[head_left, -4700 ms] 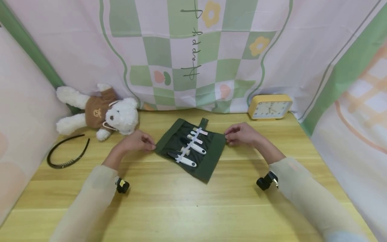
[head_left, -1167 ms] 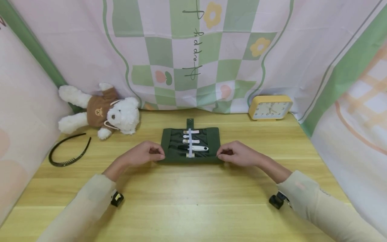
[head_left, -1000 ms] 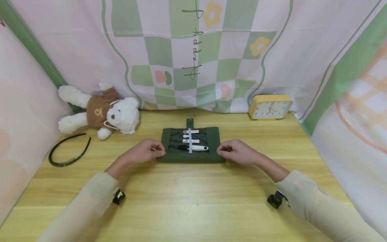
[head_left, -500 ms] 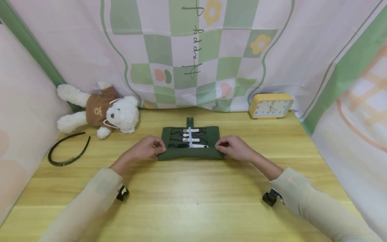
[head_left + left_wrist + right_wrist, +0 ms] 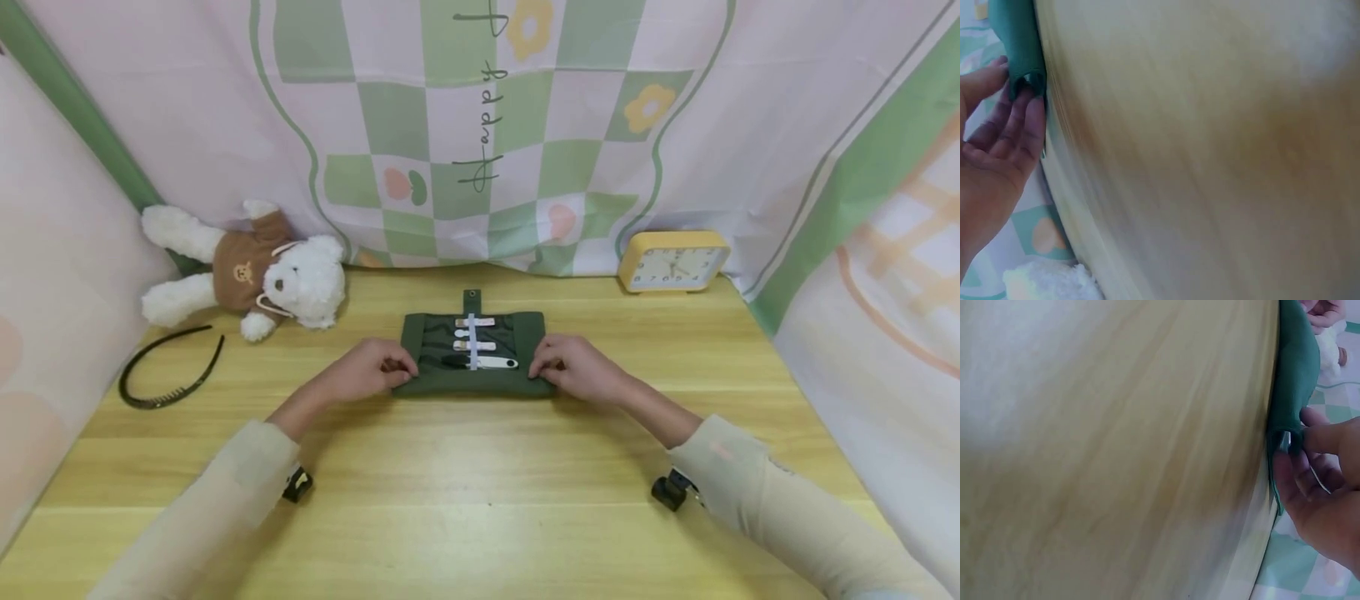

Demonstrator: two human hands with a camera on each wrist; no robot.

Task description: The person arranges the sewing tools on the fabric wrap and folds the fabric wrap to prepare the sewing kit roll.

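Note:
A dark green fabric tool roll (image 5: pixel 472 383) lies on the wooden table, its near edge rolled up into a thick fold. At the fold's left end my left hand (image 5: pixel 363 369) pinches the cloth between thumb and fingers. My right hand (image 5: pixel 579 367) grips the opposite end the same way. Both wrist views show fingertips at the mouth of the rolled green cloth (image 5: pixel 1019 44). On the flat part, a white elastic band (image 5: pixel 472 342) holds a white-handled tool (image 5: pixel 498 363) with a black end and several small pale items above it. A snap strap (image 5: pixel 472 301) sticks out at the far side.
A white plush dog (image 5: pixel 251 275) in a brown top lies at the back left, with a black headband (image 5: pixel 168 398) in front of it. A yellow clock (image 5: pixel 673 262) stands at the back right. Patterned cloth (image 5: pixel 480 225) hangs behind the table.
The tool roll, earlier spread flat and slanted, now lies square with its near edge rolled over the lower tools. In the last half second my hands shifted slightly inward and the fold eased back.

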